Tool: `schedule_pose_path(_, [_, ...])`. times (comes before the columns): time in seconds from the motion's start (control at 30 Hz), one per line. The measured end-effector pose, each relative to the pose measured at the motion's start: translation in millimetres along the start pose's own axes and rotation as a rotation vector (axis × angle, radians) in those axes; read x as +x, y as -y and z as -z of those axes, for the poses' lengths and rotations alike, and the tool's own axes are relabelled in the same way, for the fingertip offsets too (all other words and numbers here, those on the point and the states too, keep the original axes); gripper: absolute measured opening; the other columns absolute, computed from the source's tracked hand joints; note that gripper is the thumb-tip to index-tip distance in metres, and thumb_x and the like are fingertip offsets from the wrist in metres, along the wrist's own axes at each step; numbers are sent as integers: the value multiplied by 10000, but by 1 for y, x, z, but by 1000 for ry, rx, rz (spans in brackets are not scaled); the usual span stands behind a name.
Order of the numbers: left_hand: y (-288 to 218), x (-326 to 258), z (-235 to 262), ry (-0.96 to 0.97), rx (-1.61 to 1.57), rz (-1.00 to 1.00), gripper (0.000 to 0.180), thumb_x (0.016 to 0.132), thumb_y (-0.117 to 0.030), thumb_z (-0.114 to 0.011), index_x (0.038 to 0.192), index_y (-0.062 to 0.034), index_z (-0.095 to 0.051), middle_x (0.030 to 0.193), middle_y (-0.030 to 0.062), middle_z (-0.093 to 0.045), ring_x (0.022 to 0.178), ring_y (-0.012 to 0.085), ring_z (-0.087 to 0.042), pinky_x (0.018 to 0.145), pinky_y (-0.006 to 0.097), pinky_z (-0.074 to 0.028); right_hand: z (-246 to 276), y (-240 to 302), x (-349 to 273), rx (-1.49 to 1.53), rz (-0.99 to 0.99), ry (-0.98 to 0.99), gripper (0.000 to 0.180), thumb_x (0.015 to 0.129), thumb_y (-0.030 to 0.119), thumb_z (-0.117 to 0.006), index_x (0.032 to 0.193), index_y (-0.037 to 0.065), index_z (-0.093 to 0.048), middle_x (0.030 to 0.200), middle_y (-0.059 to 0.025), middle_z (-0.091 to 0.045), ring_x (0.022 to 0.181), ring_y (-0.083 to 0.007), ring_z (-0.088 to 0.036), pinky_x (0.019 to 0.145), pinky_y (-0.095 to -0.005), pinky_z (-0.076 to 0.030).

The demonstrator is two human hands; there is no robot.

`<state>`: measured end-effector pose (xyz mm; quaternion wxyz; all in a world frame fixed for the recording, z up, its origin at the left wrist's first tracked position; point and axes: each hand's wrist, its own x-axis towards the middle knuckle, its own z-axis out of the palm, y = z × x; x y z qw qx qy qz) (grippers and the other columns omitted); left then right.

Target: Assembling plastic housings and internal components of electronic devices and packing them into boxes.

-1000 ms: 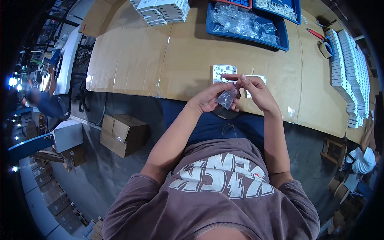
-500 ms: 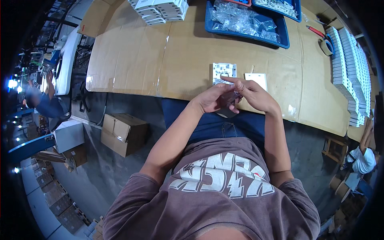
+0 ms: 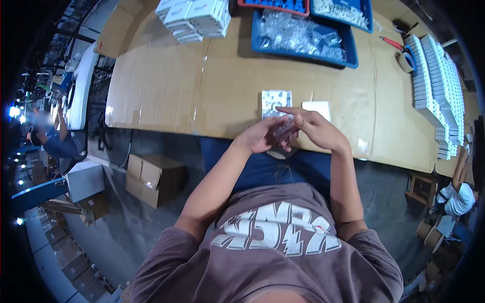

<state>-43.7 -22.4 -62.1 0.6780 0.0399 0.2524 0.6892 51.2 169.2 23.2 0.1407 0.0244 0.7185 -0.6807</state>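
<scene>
My two hands meet at the table's near edge, over my lap. Between the fingers of my left hand [image 3: 257, 135] and my right hand [image 3: 324, 131] is a small clear plastic packet [image 3: 284, 130], mostly covered by fingers, so its contents cannot be made out. My left fingers are curled round it from the left. On the other side, my right thumb presses in while the right index finger points left. Just beyond the hands lies a white printed piece [image 3: 271, 98] with dark markings. A plain white flat box or card [image 3: 320, 107] lies to its right, partly behind my right hand.
Cardboard covers the table [image 3: 156, 86]. At the back stand a blue tray of clear packets [image 3: 348, 59], a red tray [image 3: 273, 7], a blue tray of white parts [image 3: 371, 22] and stacked white boxes [image 3: 202, 20]. Tape [image 3: 404, 62] and long stacks [image 3: 429, 91] sit right.
The head view has shifted, so the table and its trays appear lower. Both hands stay together round the clear packet, with slight finger movement.
</scene>
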Motion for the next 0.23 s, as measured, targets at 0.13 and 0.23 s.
schedule_pose_path(0.13, [-3, 0, -1, -50, 29, 27, 447, 1074, -441, -483, 1240, -48, -618, 1047, 104, -685, 728, 171, -605, 747, 407, -556, 42, 3, 8, -148, 214, -107, 503, 1071, 409, -545, 1055, -46, -759, 1359, -212, -653, 1145, -225, -656, 942, -347, -521])
schedule_pose_path(0.23, [1, 2, 8, -60, 56, 79, 478, 1082, -422, -484, 1253, 4, -617, 1016, 105, -693, 794, 171, -639, 752, 366, -552, 69, 22, 18, -130, 98, -235, 413, 1058, 355, -591, 1069, -17, -769, 1349, -214, -660, 1193, -263, -645, 1001, -363, -492])
